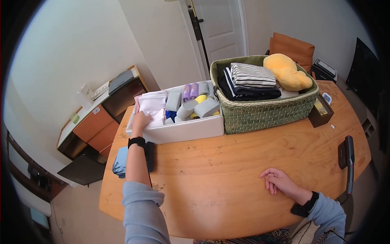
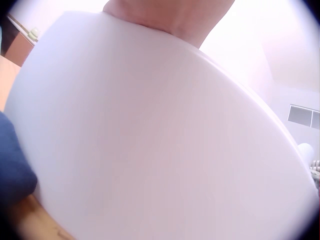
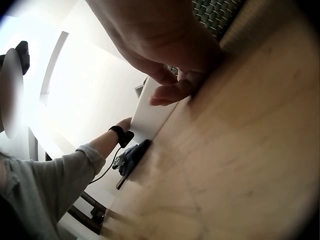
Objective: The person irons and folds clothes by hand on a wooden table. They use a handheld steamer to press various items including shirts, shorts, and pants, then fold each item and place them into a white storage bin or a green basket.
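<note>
Now left hand (image 1: 141, 120) touching pale pinkish-white folded cloth (image 1: 157, 118) inside white rectangular box (image 1: 183, 133), maybe tidying; can't tell if gripping. Right hand (image 1: 282, 183) lying loose, empty, apart from box. Next move probably needing gentle touch.

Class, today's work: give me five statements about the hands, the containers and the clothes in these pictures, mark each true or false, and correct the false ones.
1. The left hand reaches into the white box. True.
2. Both hands are in the white box. False: the right hand is apart from it, on or just above the table, and holds nothing.
3. The green basket holds a folded striped garment and a yellow plush toy. True.
4. In the head view, the green basket stands to the left of the white box. False: it stands to the right.
5. A light blue cloth lies on the table, outside the white box. True.
</note>
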A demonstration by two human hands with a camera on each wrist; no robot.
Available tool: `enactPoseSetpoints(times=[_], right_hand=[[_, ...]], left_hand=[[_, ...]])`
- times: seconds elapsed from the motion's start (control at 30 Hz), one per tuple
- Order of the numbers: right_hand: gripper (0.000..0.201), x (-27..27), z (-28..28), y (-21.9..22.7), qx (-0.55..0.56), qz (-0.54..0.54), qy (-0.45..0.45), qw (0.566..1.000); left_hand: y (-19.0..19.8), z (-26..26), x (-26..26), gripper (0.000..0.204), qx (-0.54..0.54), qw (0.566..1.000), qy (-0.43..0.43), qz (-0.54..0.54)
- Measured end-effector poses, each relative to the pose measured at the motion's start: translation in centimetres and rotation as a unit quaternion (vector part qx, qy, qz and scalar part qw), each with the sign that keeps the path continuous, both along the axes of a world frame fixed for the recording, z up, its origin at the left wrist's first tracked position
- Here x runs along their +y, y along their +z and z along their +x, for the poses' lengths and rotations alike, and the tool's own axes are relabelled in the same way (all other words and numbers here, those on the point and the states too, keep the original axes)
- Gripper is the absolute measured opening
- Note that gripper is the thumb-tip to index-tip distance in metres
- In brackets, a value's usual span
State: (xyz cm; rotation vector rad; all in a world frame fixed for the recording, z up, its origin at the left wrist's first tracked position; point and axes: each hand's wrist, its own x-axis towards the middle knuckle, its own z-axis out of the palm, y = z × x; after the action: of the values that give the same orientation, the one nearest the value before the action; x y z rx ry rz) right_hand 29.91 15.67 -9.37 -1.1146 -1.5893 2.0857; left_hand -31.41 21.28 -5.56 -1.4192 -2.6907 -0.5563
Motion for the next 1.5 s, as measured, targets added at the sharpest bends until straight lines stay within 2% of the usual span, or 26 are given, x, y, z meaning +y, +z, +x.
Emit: enactPoseSetpoints(times=[0.03,0.07,0.13,0.17,0.27,0.43,0.5,0.57,0.63,0.7,0.77,0.8,0.87,0.9,0.93,1.0,1.07,1.1,1.17,1.2,1.23,1.3,1.33,1.4,1.43,1.5], right_hand=[[0.020,0.0,0.0,-0.1,0.007,0.000,-0.006,1.000],[0.019,0.0,0.0,-0.1,0.014,0.000,-0.013,1.000],[0.019,-0.1,0.0,-0.2,0.017,-0.002,-0.016,1.000],[0.019,-0.1,0.1,-0.2,0.015,-0.005,-0.019,1.000],[0.020,0.0,0.2,-0.4,0.007,0.005,-0.009,1.000],[0.022,0.3,0.5,-1.5,0.023,0.017,0.004,1.000],[0.022,0.5,0.4,-1.5,0.026,0.021,0.010,0.999],[0.023,0.5,0.5,-1.5,0.023,0.015,0.010,1.000],[0.024,0.7,0.5,-1.9,0.029,0.007,0.007,1.000],[0.026,0.9,0.6,-2.1,0.030,0.000,0.003,1.000],[0.030,1.2,0.5,-1.4,0.016,-0.037,0.026,0.999],[0.030,1.1,0.6,-0.8,0.014,-0.036,0.020,0.999],[0.037,0.6,0.6,0.6,0.038,-0.057,0.084,0.994],[0.037,0.0,0.5,1.4,0.035,-0.060,0.078,0.995],[0.043,-0.9,0.4,2.3,0.080,-0.045,0.085,0.992],[0.050,-1.8,0.0,3.3,0.122,-0.034,0.088,0.988],[0.058,-2.2,-0.2,3.9,0.213,-0.114,0.053,0.969],[0.058,-2.4,-0.3,4.1,0.209,-0.120,0.046,0.969],[0.054,-2.7,-0.2,4.3,0.316,-0.079,-0.029,0.945],[0.053,-2.8,0.0,3.8,0.284,-0.103,-0.071,0.951],[0.053,-2.7,0.5,3.0,0.278,-0.106,-0.078,0.952],[0.051,-2.3,1.4,1.7,0.198,-0.144,-0.124,0.962],[0.051,-2.6,1.9,2.3,0.181,-0.129,-0.130,0.966],[0.050,-2.3,2.5,2.6,0.184,-0.106,-0.146,0.966],[0.050,-2.2,2.6,2.7,0.190,-0.084,-0.158,0.965],[0.050,-2.3,3.4,6.3,0.226,-0.092,-0.150,0.958]], left_hand=[[0.3,0.5,-0.3,0.043,-0.023,0.997,0.004,0.078],[0.6,1.2,-0.7,0.043,-0.019,0.997,0.004,0.079],[1.5,3.0,-1.9,0.039,0.037,0.976,0.015,0.212],[2.2,4.2,-2.4,0.039,0.040,0.976,0.011,0.214],[4.5,7.2,-3.7,0.024,0.022,0.928,0.019,0.370],[9.1,8.0,-5.3,0.022,0.041,0.898,0.006,0.438],[10.9,8.0,-5.8,0.022,0.026,0.856,-0.075,0.510],[12.9,10.0,-6.6,0.020,0.021,0.844,-0.093,0.528],[14.2,12.3,-7.3,0.019,-0.134,0.809,-0.144,0.554],[15.3,16.2,-8.7,0.017,-0.188,0.805,-0.161,0.539],[16.5,21.6,-10.2,0.019,-0.301,0.786,-0.165,0.515],[16.6,23.2,-10.9,0.019,-0.306,0.784,-0.168,0.514],[16.4,25.9,-12.4,0.023,-0.379,0.793,-0.205,0.430],[16.4,27.6,-13.1,0.023,-0.385,0.792,-0.207,0.427],[16.2,29.4,-13.8,0.024,-0.430,0.774,-0.228,0.406],[14.7,31.9,-14.6,0.029,-0.494,0.743,-0.250,0.377],[12.3,34.2,-15.5,0.030,-0.518,0.776,-0.211,0.291],[10.3,35.0,-15.8,0.031,-0.545,0.782,-0.179,0.245],[5.6,34.7,-15.7,0.033,-0.523,0.833,-0.178,0.027],[3.7,34.4,-16.0,0.050,-0.540,0.814,-0.205,-0.057],[2.5,35.2,-16.3,0.053,-0.483,0.844,-0.230,-0.018],[1.1,36.2,-16.9,0.058,-0.366,0.896,-0.251,-0.015],[1.0,36.6,-16.8,0.058,-0.370,0.893,-0.255,-0.017],[1.0,37.2,-16.5,0.065,-0.273,0.893,-0.357,0.015],[1.4,37.7,-16.4,0.065,-0.277,0.892,-0.358,0.014],[3.0,39.3,-16.2,0.081,-0.188,0.883,-0.430,-0.002]])
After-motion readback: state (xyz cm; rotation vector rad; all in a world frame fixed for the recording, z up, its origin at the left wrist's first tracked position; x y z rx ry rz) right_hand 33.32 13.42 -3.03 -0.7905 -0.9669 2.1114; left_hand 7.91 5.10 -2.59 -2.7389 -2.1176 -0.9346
